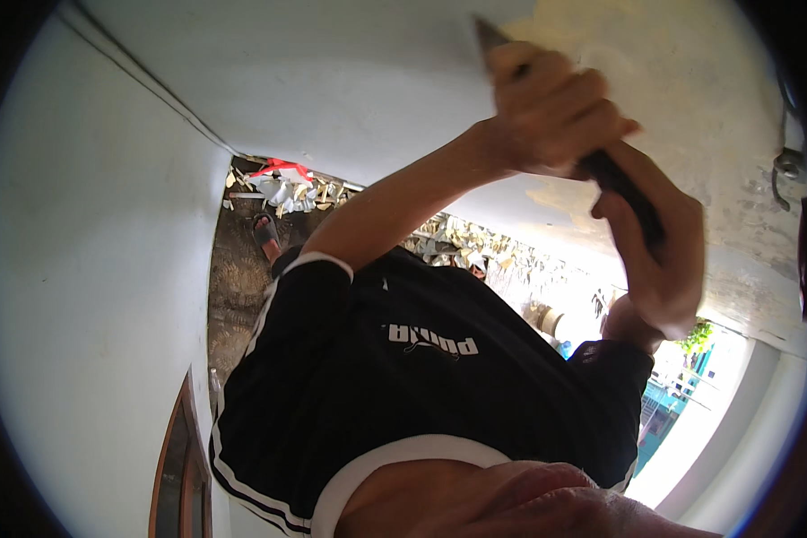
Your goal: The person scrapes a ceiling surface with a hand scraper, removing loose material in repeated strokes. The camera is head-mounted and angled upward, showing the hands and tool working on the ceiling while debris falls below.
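Both my hands are wrapped round a scraper (pixel 635 195) with a long black handle and a thin grey blade. It is raised slantwise in front of the wall (pixel 377 90). My left hand (pixel 560 108) grips it close to the blade, which juts out past the fingers at the top of the view. Lower down, my right hand (pixel 668 224) holds the back end of the handle. Motion blurs the blade, so I cannot tell whether its tip touches the wall. Near it, pale paint gives way to a bare yellowish patch (pixel 592 27).
Paint flakes (pixel 475 242) litter the ground along the foot of the wall, beside a red and white scrap (pixel 282 170). My sandalled foot (pixel 267 235) stands on the dark floor (pixel 233 278). A wood-framed opening (pixel 175 457) is at lower left, a dark fixture (pixel 787 166) at far right.
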Available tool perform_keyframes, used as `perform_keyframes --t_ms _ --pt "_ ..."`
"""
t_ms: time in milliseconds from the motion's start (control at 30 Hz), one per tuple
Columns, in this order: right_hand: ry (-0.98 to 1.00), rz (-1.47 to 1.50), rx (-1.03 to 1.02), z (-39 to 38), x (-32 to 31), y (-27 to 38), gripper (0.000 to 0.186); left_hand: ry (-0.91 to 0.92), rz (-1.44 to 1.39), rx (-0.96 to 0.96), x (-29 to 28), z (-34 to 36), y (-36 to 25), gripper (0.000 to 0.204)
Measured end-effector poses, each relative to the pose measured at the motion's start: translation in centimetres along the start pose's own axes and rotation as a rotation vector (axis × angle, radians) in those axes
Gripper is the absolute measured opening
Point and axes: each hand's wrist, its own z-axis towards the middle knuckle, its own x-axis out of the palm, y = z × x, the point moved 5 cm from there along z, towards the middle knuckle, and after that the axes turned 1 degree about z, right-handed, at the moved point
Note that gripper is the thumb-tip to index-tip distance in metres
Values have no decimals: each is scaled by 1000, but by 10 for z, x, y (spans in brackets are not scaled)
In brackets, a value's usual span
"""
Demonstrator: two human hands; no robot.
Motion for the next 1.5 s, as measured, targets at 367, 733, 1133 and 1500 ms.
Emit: perform_keyframes --t_ms 367,733,1133,1500 --pt "-103 775 -991 -4 -8 -40 36 -125 -17 -186 29 -6 -31 38" --pt "-258 961 -957 18 8 -37 19 -184 82 -166 34 -1 -26 30" --pt "-318 610 -896 -7 20 -17 28 -117 7 -119 15 -18 -28 22" --pt "-240 668 -1009 -9 6 -23 22 -138 28 -60 28 -3 -36 30"
